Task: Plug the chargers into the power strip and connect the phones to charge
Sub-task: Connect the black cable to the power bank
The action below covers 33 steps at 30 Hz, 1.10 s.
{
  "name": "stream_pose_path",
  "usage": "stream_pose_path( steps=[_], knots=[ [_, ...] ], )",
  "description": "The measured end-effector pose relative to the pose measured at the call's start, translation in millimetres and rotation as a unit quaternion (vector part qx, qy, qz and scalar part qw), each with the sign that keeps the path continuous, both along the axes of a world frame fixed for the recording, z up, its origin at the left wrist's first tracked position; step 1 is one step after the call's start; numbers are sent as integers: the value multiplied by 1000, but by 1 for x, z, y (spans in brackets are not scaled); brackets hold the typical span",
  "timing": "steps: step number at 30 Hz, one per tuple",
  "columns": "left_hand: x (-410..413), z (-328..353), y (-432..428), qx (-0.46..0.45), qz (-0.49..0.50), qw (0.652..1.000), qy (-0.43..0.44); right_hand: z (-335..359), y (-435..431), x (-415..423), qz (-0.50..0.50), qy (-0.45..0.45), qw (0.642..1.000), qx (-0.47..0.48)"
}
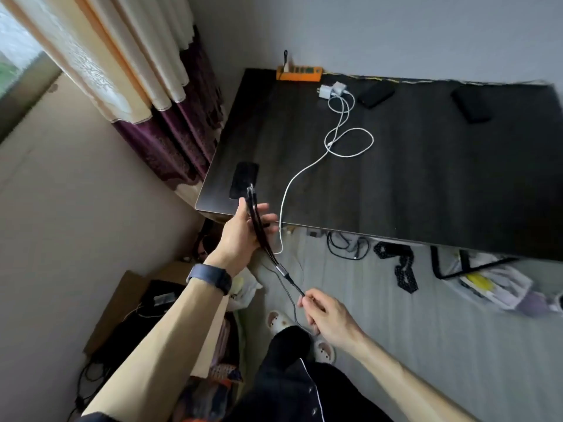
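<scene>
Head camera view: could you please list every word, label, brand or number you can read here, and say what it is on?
No text can be read anywhere.
Orange power strip: any markings too small and blurred.
White chargers: no print legible.
Phones: dark, blank.
Wristband: no visible marking.

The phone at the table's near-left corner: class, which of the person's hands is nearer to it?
Left. The left hand sits just below the phone; the right hand is lower, off the table.

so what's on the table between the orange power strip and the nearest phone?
Head view: between power strip and phone lie the white chargers, unplugged.
</scene>
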<state>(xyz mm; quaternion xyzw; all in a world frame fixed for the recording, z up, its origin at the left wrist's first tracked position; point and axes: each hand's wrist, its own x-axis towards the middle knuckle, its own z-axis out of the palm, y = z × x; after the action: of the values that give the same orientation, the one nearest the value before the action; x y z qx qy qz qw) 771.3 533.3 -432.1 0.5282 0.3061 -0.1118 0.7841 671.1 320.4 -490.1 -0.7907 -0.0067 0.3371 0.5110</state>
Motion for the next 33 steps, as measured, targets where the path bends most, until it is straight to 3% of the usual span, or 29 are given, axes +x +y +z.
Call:
stream_pose_path(
  steps=[5, 9, 12, 17, 33],
  knots=[
    [-15, -1, -29, 78, 12, 996, -28, -4, -14, -4, 5, -9, 1000, 12],
    [-27, 3, -39, 79, -98, 989, -81, -2, -25, 0, -35, 42, 996, 70],
    [-35, 9, -52, 59, -188, 975, -100, 11, -27, 16, -100, -5, 992, 78],
    [-46, 13, -65, 73, -260, 956, -115, 56, -31, 53, -233, -100, 954, 162],
    [-52, 31, -50, 59, -331, 937, -96, 79, -25, 71, -168, -130, 956, 202]
  ],
)
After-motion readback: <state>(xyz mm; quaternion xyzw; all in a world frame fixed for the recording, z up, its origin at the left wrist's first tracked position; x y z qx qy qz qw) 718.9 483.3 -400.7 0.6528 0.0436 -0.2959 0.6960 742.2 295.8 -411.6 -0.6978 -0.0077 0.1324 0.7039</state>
